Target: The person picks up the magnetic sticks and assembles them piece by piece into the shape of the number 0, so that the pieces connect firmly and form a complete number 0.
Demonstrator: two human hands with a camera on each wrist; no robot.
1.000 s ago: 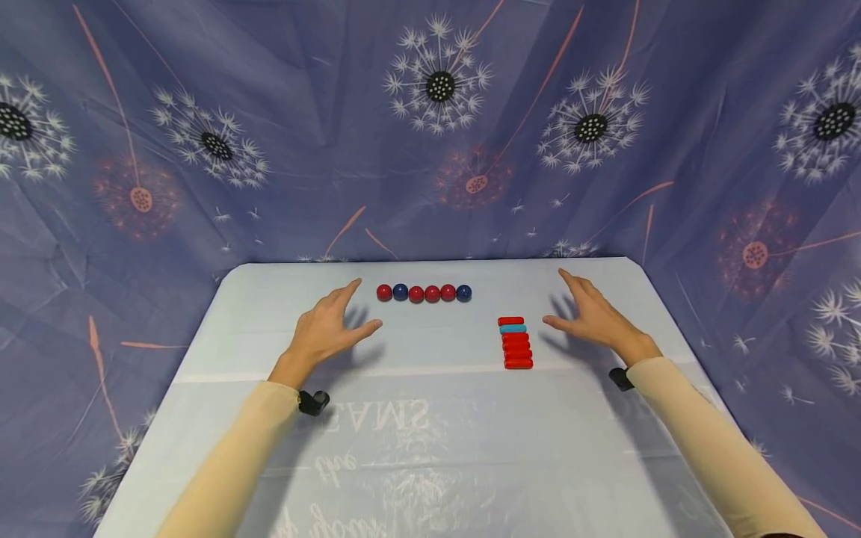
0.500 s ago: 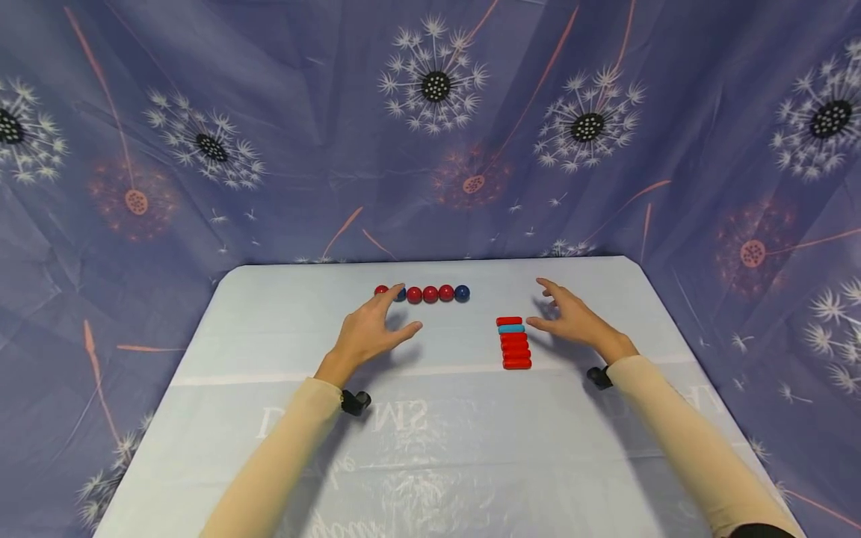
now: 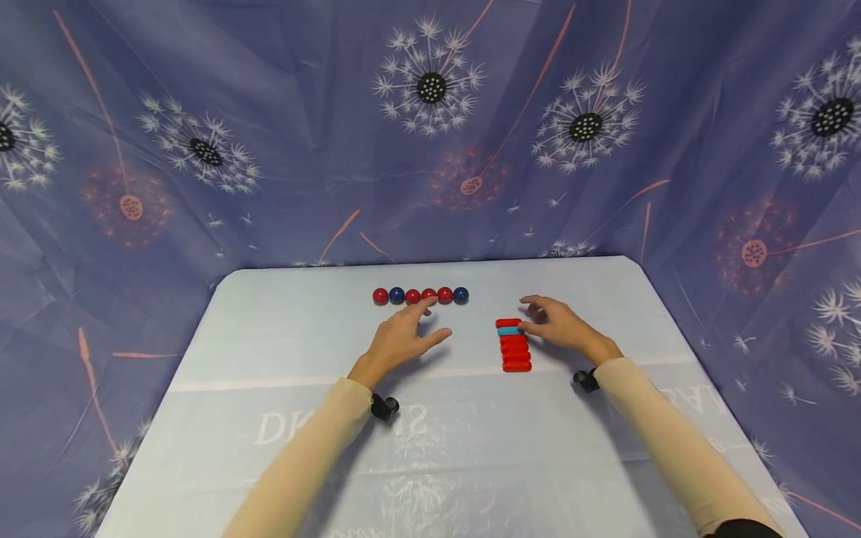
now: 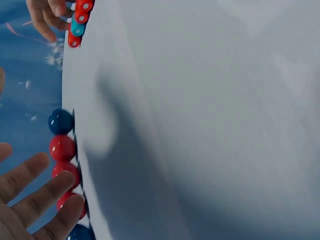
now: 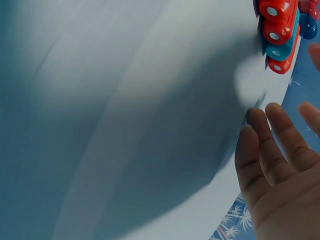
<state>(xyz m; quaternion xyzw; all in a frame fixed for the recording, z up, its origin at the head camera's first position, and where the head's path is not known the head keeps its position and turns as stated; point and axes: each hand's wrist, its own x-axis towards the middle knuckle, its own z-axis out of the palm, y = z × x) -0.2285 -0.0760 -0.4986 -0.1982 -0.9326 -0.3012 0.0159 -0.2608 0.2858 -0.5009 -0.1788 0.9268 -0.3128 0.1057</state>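
Note:
My left hand (image 3: 398, 340) hovers with parted fingers in front of the row of balls, its index finger overlapping a red ball (image 3: 445, 295) row in the head view. That row mixes several red balls with two dark blue ones, a blue ball (image 3: 460, 295) at its right end. My right hand (image 3: 563, 324) is at the right side of a column of small cylinders, thumb tip right at the light blue cylinder (image 3: 509, 330). One red cylinder (image 3: 507, 323) lies beyond it and several red ones, such as the nearest red cylinder (image 3: 516, 367), lie closer. In the right wrist view the cylinders show pale round ends.
Both rows lie on a table with a white cover (image 3: 269, 329), toward its far edge. Behind and beside it hangs a purple-blue cloth (image 3: 303, 134) printed with dandelions. A black wrist camera (image 3: 385, 407) sits on the left wrist, another wrist camera (image 3: 585, 381) on the right.
My left hand has moved rightward along the ball row. My right hand has moved left to the cylinders, its fingers slightly more bent. The balls and cylinders have stayed in place.

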